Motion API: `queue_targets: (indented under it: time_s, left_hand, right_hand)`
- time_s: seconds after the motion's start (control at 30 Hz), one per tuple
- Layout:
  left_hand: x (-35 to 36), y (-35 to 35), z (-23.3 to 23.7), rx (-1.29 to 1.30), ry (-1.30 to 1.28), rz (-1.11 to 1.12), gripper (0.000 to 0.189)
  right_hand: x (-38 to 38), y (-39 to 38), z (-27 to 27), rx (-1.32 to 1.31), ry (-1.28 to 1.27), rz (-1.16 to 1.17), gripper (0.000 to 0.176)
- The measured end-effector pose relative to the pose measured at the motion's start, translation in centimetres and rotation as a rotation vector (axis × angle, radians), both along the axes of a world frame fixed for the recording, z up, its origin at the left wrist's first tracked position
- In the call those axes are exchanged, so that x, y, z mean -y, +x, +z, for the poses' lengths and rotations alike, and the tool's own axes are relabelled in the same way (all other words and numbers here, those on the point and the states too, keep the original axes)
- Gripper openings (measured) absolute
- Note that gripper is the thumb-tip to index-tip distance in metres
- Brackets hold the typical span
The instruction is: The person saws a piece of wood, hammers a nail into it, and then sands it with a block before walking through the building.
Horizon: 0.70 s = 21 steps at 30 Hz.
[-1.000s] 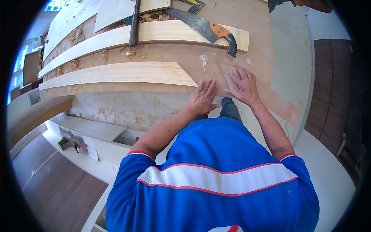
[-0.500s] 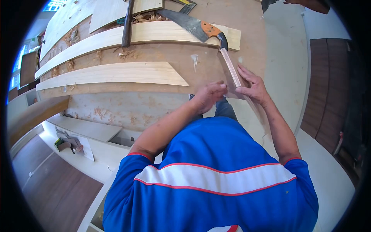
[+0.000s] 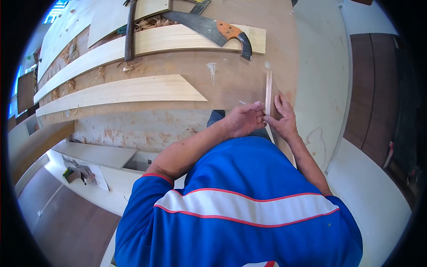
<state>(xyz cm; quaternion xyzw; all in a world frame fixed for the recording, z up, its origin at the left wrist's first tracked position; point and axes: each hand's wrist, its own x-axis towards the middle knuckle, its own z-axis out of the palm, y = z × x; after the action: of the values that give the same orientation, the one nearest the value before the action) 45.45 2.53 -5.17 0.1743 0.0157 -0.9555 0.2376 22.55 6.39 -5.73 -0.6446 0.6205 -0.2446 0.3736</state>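
Note:
A narrow wooden board (image 3: pixel 268 91) stands on edge near the table's front edge, its light edge facing up. My right hand (image 3: pixel 283 118) grips it, thumb on the near side and fingers along the right face. My left hand (image 3: pixel 245 119) is at the board's left side, palm turned up and fingers curled, its fingertips at the board; whether they press on it I cannot tell. Beyond the board lies a handsaw (image 3: pixel 229 32) with an orange and black handle, resting across a long pale plank (image 3: pixel 171 39).
A shorter plank with a slanted end (image 3: pixel 133 91) lies along the front of the brown worktable (image 3: pixel 231 73). A hammer (image 3: pixel 130 33) crosses the long plank. Shavings and a square (image 3: pixel 201 6) are at the back. A lower shelf (image 3: pixel 100 151) stands at the left.
The board has swung more upright in view and drawn away from the saw handle. My left hand has come up against its side. The whole view has shifted slightly.

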Motion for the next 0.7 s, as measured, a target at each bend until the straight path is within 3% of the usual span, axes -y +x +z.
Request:
queue_targets:
  time_s: [0.1, 0.23, 0.33, 0.43, 0.53, 0.7]
  left_hand:
    - [0.7, -0.4, 0.1, -0.013, 0.016, 0.065, 0.067]
    - [1.6, -0.7, -0.2, -0.053, 0.008, 0.095, 0.066]
    - [1.4, -1.3, -0.7, 0.097, 0.006, 0.066, 0.056]
    - [1.4, -2.0, -0.5, 0.327, -0.141, -0.07, 0.041]
    - [2.4, -3.3, 0.6, 0.389, -0.256, -0.266, 0.033]
    - [3.7, -6.3, 2.1, 0.582, -0.438, -0.389, 0.026]
  right_hand:
    - [0.5, -1.7, 0.5, -0.079, 0.061, -0.09, 0.093]
    - [1.1, -2.8, 1.4, 0.048, 0.094, -0.217, 0.085]
    - [1.5, -5.3, 1.2, 0.311, 0.305, -0.255, 0.088]
    - [2.1, -5.9, 3.7, 0.649, 0.524, -0.304, 0.088]
    - [2.0, -6.3, 3.0, 0.869, 0.534, -0.314, 0.085]
    - [2.0, -5.7, 2.8, 0.792, 0.576, -0.255, 0.079]
